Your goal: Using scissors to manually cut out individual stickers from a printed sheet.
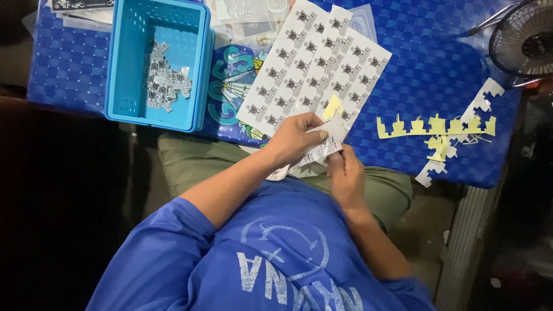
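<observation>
Small printed sticker strip pinched above lap.

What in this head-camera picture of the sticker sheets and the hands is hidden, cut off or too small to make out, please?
- Head view: left hand covers part of the small strip that both hands pinch.
- Right hand: fingertips tucked under the strip.
- Fan: cut by the right edge.
- Cut pieces in the blue basket: too small to read.

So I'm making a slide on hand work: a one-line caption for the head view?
Both hands, left hand and right hand, peel a sticker strip beside a blue basket.
</observation>
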